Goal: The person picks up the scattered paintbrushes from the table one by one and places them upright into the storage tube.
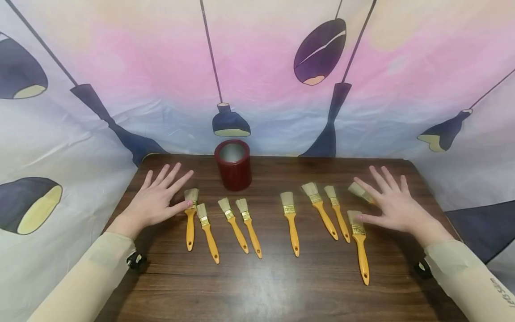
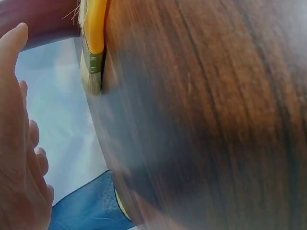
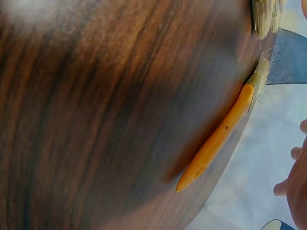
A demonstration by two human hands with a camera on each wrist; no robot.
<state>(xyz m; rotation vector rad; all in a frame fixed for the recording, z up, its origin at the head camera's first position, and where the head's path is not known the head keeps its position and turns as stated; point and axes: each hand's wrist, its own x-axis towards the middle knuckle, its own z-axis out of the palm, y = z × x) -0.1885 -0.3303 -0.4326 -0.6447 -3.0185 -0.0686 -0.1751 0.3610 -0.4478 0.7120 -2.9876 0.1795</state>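
My left hand point(image 1: 154, 203) is spread flat over the left side of the table, its thumb overlapping the ferrule of the leftmost paintbrush point(image 1: 190, 228) in the head view. On the right, my right hand point(image 1: 396, 205) has its fingers fanned out. Its thumb tip overlaps the bristles of a wide paintbrush point(image 1: 362, 259), and the hand hides the handle of another paintbrush point(image 1: 360, 192). Neither hand grips anything. In the left wrist view a yellow-handled paintbrush point(image 2: 94, 43) lies beyond the fingers; the right wrist view has a paintbrush point(image 3: 220, 136) lying along the table.
A dark red can point(image 1: 235, 172), open at the top, stands at the back of the wooden table point(image 1: 257, 290). Between the hands lie several more paintbrushes point(image 1: 293, 232), bristles pointing away. Behind the table hangs a cloth point(image 1: 261, 67) printed with lamps.
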